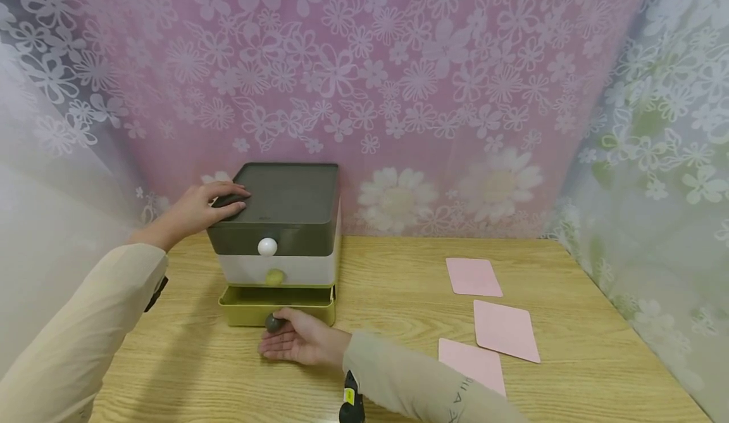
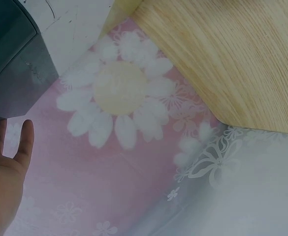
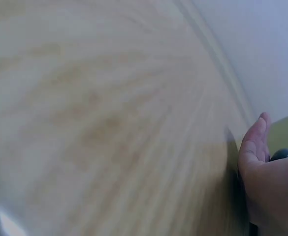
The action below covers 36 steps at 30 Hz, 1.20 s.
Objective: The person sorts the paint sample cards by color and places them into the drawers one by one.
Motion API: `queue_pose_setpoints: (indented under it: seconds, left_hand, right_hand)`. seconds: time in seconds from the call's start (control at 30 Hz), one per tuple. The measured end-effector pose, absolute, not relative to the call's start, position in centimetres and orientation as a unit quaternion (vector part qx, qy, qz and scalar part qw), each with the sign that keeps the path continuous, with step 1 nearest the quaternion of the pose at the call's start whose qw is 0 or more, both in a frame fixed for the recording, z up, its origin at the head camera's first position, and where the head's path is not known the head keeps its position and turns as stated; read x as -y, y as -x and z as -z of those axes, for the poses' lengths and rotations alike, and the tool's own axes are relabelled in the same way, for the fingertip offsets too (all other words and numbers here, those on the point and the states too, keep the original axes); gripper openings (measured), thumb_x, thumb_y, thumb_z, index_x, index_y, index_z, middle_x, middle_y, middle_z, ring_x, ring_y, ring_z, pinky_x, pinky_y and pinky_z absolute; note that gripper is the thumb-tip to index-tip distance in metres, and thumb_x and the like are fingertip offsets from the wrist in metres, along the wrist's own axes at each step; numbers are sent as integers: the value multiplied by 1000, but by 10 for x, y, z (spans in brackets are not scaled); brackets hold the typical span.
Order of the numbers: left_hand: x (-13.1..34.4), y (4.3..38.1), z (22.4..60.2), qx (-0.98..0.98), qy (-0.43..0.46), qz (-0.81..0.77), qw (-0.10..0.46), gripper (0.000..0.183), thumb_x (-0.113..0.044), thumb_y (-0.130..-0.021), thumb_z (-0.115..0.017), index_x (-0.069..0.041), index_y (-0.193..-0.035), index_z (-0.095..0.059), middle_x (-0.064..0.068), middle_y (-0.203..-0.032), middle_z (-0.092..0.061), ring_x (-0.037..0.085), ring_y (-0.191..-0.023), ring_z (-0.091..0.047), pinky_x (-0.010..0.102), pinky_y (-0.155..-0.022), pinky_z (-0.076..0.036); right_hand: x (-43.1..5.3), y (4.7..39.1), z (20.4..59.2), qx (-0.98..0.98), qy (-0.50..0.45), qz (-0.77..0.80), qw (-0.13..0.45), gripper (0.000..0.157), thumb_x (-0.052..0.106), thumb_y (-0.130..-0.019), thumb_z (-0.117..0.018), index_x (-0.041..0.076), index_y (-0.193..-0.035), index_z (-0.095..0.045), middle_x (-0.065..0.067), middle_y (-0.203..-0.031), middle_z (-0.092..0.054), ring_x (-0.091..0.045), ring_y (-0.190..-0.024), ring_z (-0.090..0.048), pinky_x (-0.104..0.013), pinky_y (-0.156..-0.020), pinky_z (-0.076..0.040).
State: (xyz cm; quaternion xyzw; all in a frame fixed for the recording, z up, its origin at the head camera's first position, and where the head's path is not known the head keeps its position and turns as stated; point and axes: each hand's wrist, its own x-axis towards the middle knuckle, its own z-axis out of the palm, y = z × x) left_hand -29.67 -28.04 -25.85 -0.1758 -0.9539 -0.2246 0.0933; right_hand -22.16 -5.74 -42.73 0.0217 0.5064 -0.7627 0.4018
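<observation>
A small drawer cabinet [image 1: 290, 192] with a dark grey top stands on the wooden table. Its bottom olive-green drawer [image 1: 245, 314] is pulled partly out, and the part of its inside that shows is bare. My left hand [image 1: 202, 208] rests on the cabinet's left front edge, fingers flat on the top; in the left wrist view that hand [image 2: 8, 172] shows at the dark casing. Palm up, my right hand [image 1: 302, 339] holds the drawer's dark round knob [image 1: 273, 323] between thumb and fingers. The right wrist view shows this hand [image 3: 267, 172] beside the knob [image 3: 282, 154].
Above the olive drawer are a white drawer with a yellow-green knob [image 1: 274, 277] and a dark drawer with a white knob [image 1: 267, 247]. Several pink cards [image 1: 505, 330] lie on the table at the right. A floral curtain [image 1: 398, 94] hangs behind.
</observation>
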Motion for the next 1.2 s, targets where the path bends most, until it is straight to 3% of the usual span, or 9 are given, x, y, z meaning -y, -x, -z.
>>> queue_pose_setpoints:
  seconds: [0.2,0.5,0.7,0.9,1.2]
  left_hand:
    - [281,296,258,954,176,225,90,38,-36,-91,-54,-15,-123,-58,13,-137,-46,37,-130,-34,58,-102,-29]
    - [279,294,257,955,171,227,82,39,-37,-92,-53,-16,-124,-58,13,-138,-45,36,-131,-33,58,-102,-29]
    - [279,293,255,955,170,230,80,40,-37,-91,-53,-15,-124,-57,13,-138,-45,37,-132,-32,58,-102,-28]
    - [280,294,256,955,171,231,78,41,-38,-91,-53,-15,-125,-57,13,-138,-44,37,-132,-31,59,-102,-28]
    - [280,294,257,955,170,230,81,41,-39,-91,-53,-16,-125,-57,13,-138,-45,37,-132,-31,58,-103,-28]
  right_hand:
    - [55,195,424,-508,-19,752,419,48,28,-92,-48,-17,-108,-57,-14,-83,-66,-36,-104,-61,-43,-96,-44]
    - [52,179,425,-517,-9,751,411,47,28,-92,-47,-17,-104,-58,-11,-76,-66,-35,-98,-63,-43,-92,-47]
    - [51,175,427,-521,0,747,414,49,28,-92,-47,-18,-104,-57,-20,-86,-67,-39,-100,-61,-44,-92,-47]
    - [50,173,428,-524,9,740,421,52,30,-92,-45,-19,-105,-56,-38,-108,-55,-42,-103,-59,-46,-93,-46]
    - [37,173,411,-527,39,708,469,54,31,-93,-43,-19,-110,-54,-36,-111,-56,-42,-109,-56,-47,-97,-43]
